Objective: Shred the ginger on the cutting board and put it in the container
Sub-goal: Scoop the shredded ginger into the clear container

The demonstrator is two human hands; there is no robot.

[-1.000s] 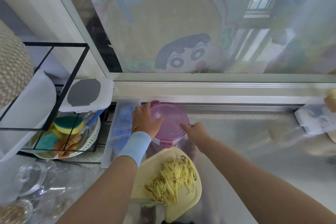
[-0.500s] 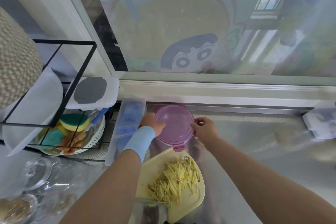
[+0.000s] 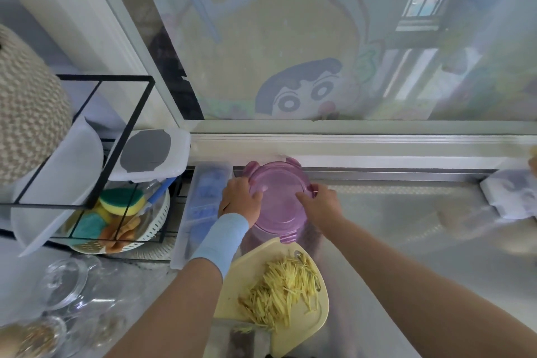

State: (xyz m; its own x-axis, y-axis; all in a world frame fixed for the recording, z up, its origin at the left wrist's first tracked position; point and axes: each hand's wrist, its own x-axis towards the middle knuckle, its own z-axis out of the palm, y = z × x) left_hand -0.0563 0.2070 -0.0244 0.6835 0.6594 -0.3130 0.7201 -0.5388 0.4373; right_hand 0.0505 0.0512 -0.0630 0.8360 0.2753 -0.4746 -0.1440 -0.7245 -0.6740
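- Opening the container [image 3: 257, 238] is your step now: the ginger [image 3: 282, 291] lies shredded on the cutting board [image 3: 241, 279], just in front of it.
- Next, you'd free the clips and lift the pink lid [image 3: 279, 208] off.
- Your left hand [image 3: 241, 200] curls over the lid's left rim, while your right hand [image 3: 319, 206] pinches its right clip.

The ginger [image 3: 283, 288] is cut into thin pale-yellow shreds, heaped loosely in the middle of the pale-yellow cutting board [image 3: 318, 317], which lies flat on the desk. Just past the board's far edge stands the round container [image 3: 261, 237]. Its see-through pink lid [image 3: 279, 206] has clip tabs sticking out, and the left hand [image 3: 241, 200] and right hand [image 3: 319, 206] grip its sides.
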